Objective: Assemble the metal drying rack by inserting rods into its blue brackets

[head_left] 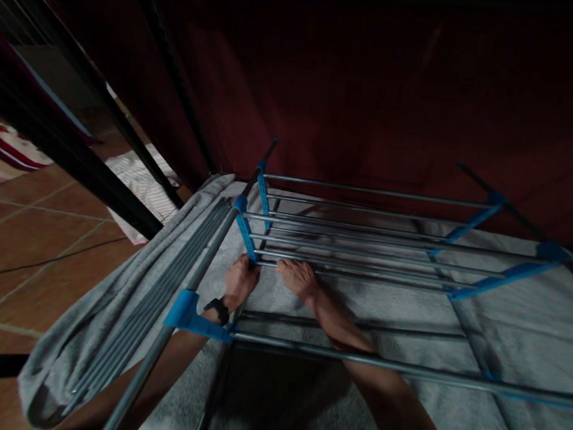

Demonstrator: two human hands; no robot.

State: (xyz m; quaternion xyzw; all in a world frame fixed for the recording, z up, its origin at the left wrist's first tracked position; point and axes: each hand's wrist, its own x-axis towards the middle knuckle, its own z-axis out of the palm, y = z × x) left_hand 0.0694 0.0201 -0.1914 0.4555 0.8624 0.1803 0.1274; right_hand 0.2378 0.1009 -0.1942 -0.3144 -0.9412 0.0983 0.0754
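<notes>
A rack frame of grey metal tubes and blue plastic brackets lies on a grey blanket [522, 329]. My left hand [240, 281], with a black watch on its wrist, is closed around the lower end of a blue bracket [247, 235], where it meets a dark tube. Just to its right, my right hand [297, 277] has its fingers wrapped over the left part of a thin metal rod [376, 278]. That rod runs across to another blue bracket [481, 284] on the right. Both forearms pass the nearer crossbar [403, 367]. My fingertips are partly hidden.
Several loose metal rods [159, 291] lie side by side on the blanket at left. A blue corner bracket [192, 314] sits on the long near-left tube. Behind hangs a dark red curtain [376, 102]; black posts [131, 208] stand at left above the tiled floor [27, 246].
</notes>
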